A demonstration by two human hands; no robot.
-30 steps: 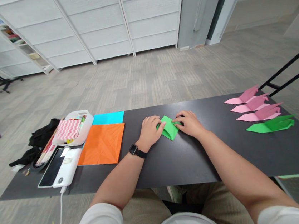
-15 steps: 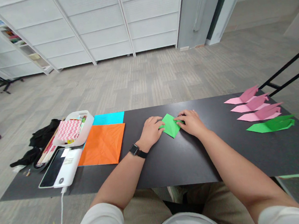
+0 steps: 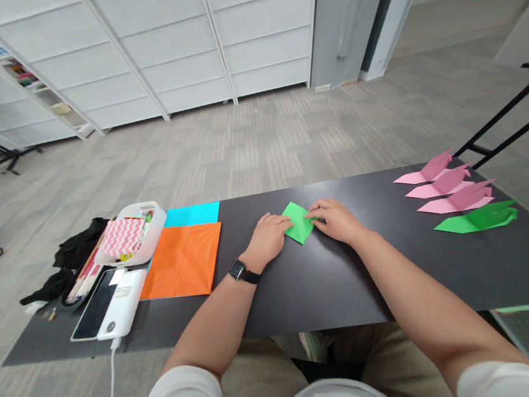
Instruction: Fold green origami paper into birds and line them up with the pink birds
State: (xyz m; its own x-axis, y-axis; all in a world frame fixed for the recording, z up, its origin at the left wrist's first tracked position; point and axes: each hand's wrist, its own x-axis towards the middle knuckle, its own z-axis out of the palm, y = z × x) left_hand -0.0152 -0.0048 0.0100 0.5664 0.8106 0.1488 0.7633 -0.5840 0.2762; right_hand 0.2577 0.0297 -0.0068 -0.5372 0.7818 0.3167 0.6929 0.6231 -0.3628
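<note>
A small folded green origami paper point(image 3: 298, 222), diamond-shaped, lies on the dark table between my hands, with a crease down its middle. My left hand point(image 3: 269, 239) grips its left corner with the fingertips, and the wrist wears a black watch point(image 3: 238, 269). From the other side, my right hand point(image 3: 334, 219) has the right corner pinched between thumb and fingers. The tips of some fingers are too small to make out clearly. To the right stand several folded paper birds: pink ones point(image 3: 439, 183) in a row and a green one point(image 3: 479, 218) nearest me.
On the left lie orange paper sheets point(image 3: 183, 259) and blue paper point(image 3: 193, 214). Beside them are a white basket point(image 3: 157, 236) with a pink-patterned packet, a phone point(image 3: 98, 306), a white power bank point(image 3: 121, 304) with a cable, and black cloth point(image 3: 81, 243). The dark table point(image 3: 314, 295) has a near edge by my lap.
Both hands stay at the green paper's corners, with small finger shifts; the left fingers look straighter. The whole view has tilted slightly.
</note>
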